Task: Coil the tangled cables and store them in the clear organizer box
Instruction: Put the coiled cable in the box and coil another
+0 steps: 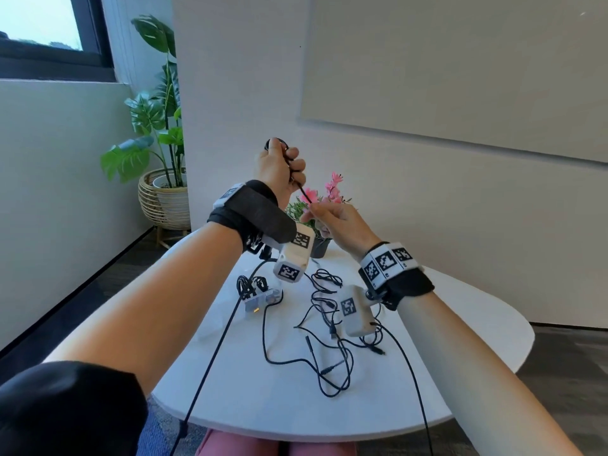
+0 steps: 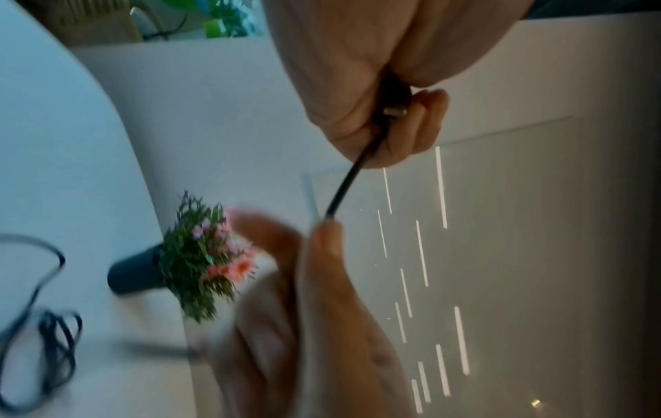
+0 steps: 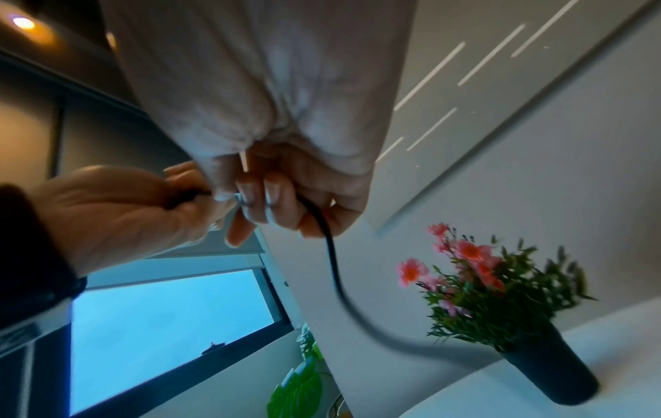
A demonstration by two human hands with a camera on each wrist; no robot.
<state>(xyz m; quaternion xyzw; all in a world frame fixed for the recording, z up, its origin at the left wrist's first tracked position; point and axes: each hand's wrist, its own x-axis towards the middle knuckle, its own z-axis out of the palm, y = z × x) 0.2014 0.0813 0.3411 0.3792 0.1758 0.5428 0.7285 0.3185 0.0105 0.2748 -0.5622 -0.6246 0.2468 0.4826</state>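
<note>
My left hand (image 1: 280,166) is raised above the table and grips a small coil of black cable (image 1: 304,194). In the left wrist view a metal plug (image 2: 394,111) shows between the curled fingers of the left hand (image 2: 379,113). The cable runs down to my right hand (image 1: 330,218), which pinches it just below. In the right wrist view the right hand (image 3: 282,203) has its fingers curled round the cable (image 3: 330,254), which trails down, blurred. More tangled black cables (image 1: 329,327) lie on the white table (image 1: 460,324). The clear organizer box (image 1: 260,301) sits left of them with cables in it.
A dark pot of pink flowers (image 1: 320,246) stands at the table's far edge, right under my hands. A tall green plant in a wicker basket (image 1: 164,199) is on the floor at the left. Wrist-camera leads (image 1: 217,350) hang across the table's near edge.
</note>
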